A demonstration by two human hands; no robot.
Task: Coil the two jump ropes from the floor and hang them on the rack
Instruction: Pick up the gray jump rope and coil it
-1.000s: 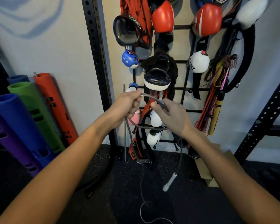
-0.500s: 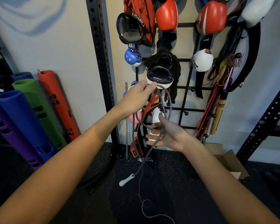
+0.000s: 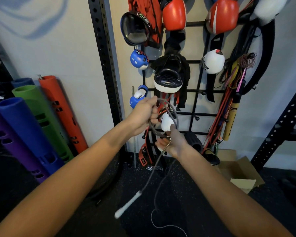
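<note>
The white plastic handle (image 3: 127,205) of the thin grey jump rope (image 3: 177,117) is motion-blurred at six o'clock, while at its four o'clock a thin pale cord (image 3: 169,226) on the floor runs off the bottom edge.

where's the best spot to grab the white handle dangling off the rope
Take the white handle round its middle, coming from above along the grey rope with the right hand, which lies open under the cord. The handle hangs slanted and blurred, likely swinging, so its straight shaft offers more than either end.

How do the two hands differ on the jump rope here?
The left hand sits higher, fingers curled round the jump rope loops; the right hand lies lower, palm up, fingers straight, the tail crossing it. Both touch the same rope.
</note>
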